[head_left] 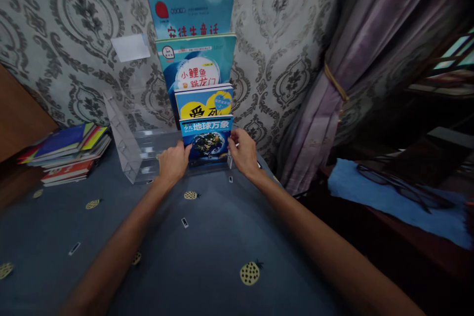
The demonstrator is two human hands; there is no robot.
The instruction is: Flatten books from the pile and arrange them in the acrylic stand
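Note:
A blue book with a globe on its cover [207, 143] stands in the front tier of a clear tiered book rack [128, 150]. My left hand [173, 164] closes on its left edge, thumb on the cover. At the opposite edge, the fingers of my right hand [243, 152] pinch the same book. Rising in steps behind it are a blue-and-yellow book [185, 101], a teal book with a white circle [222, 49] and, tallest at the back, a teal book with red lettering [192, 10]. The left part of the rack holds no books.
A pile of thin books [70, 150] lies on the table left of the rack. The dark blue tablecloth [215, 256] has pineapple prints. Patterned wallpaper [281, 34] is behind, with a tied purple curtain [326, 94] at right. Glasses [403, 187] rest on a blue cloth [344, 182].

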